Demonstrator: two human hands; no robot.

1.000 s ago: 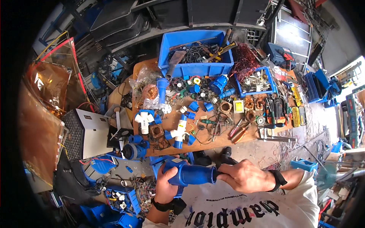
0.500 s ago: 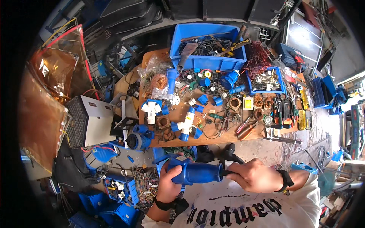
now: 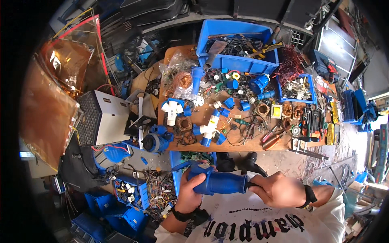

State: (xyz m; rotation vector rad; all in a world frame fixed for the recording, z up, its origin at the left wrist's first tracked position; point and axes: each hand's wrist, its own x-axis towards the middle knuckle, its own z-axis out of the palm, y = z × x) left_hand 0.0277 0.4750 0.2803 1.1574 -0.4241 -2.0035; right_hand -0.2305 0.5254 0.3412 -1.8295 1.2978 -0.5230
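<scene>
Just on our side of the wooden table, we hold the blue tubular body, its mouth pointing along the near edge to our right. To work well, we should brace that body firmly and move the dark slim piece in line with the mouth, without wrenching sideways. Our left hand wraps the wider end, thumb over the top, other fingers mostly hidden. Our right hand, knuckles up, has its fingers pinched tight on the dark slim piece; the fist is blurred, so we cannot tell how deep that piece goes.
</scene>
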